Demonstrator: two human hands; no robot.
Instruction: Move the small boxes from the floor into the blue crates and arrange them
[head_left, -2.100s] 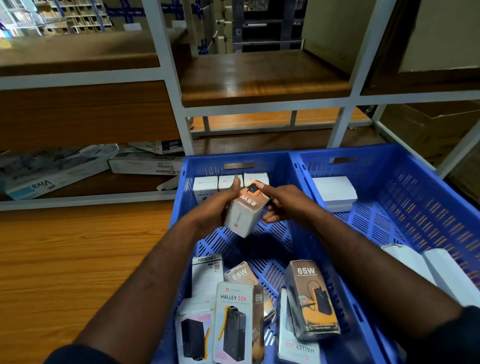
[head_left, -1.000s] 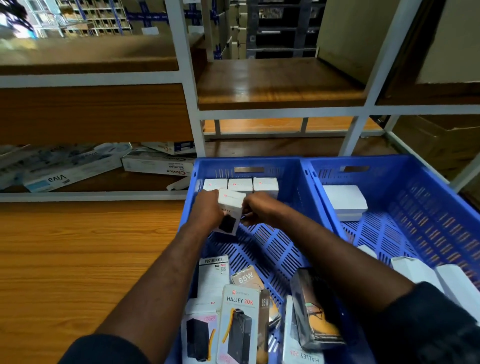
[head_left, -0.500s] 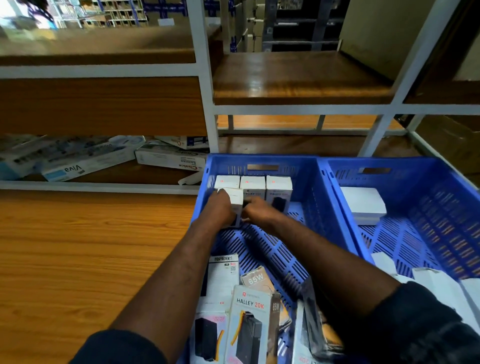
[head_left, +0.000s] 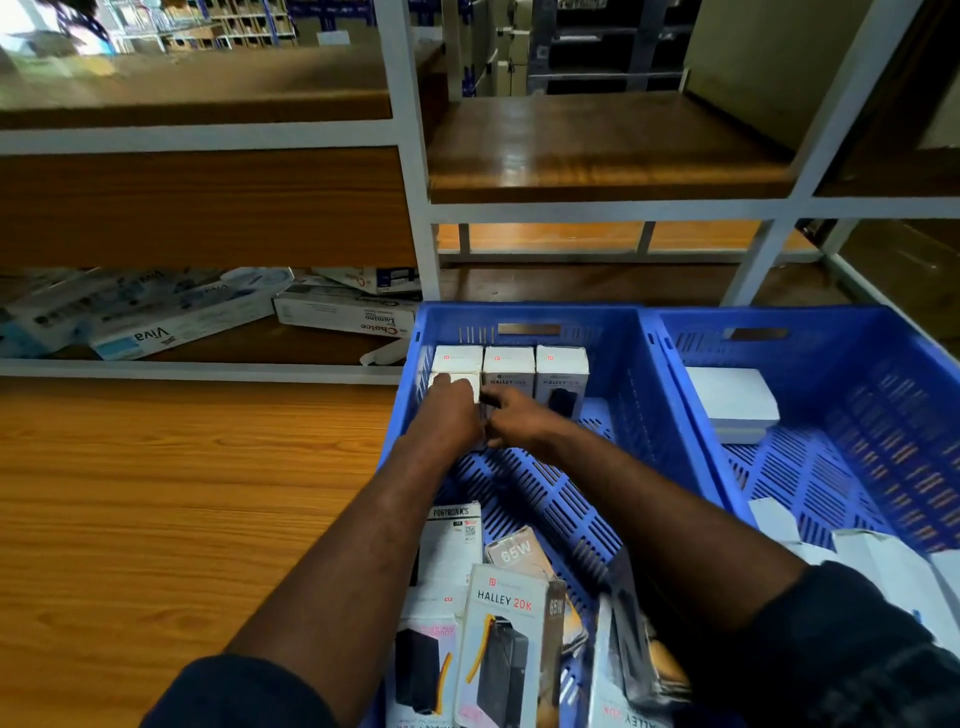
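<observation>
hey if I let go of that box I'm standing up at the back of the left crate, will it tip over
Probably not: the box stands against the back row of upright boxes, which should brace it. It looks like stiff cardboard, so both hands can push it snug. The slotted crate floor may catch its edge.

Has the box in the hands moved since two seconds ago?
Yes. The box went from mid-crate, held tilted, to the far wall of the left crate, now upright in front of the row of three boxes.

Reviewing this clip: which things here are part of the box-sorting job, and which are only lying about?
Part of the job:
left blue crate
right blue crate
box being placed, under left hand and right hand
upright row of boxes
loose Halley boxes
flat white box

Lying about:
Viva carton
Choice carton
shelf frame
</observation>
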